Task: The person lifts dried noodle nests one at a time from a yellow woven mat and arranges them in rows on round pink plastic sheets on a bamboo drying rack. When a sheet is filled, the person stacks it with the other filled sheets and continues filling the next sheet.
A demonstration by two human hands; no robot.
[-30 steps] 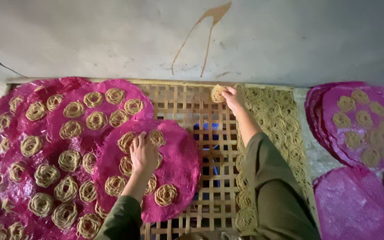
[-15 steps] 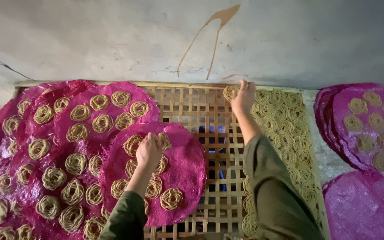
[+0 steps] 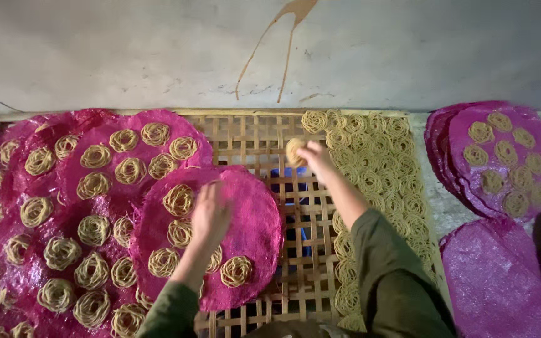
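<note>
No packages or signs show; only round pink mesh mats, glossy and woven. The right hand pinches a pale, coiled noodle nest, fingers closed on it, above the bamboo lattice rack, just beside the row of bare nests lying on the rack's right part. The left hand, blurred, lies with fingers spread on the front mat, touching nests there; this mat carries several stringy, spiral nests and overlaps more loaded mats at left. Further mats sit at far right, one bare. A grey stained wall stands behind.
</note>
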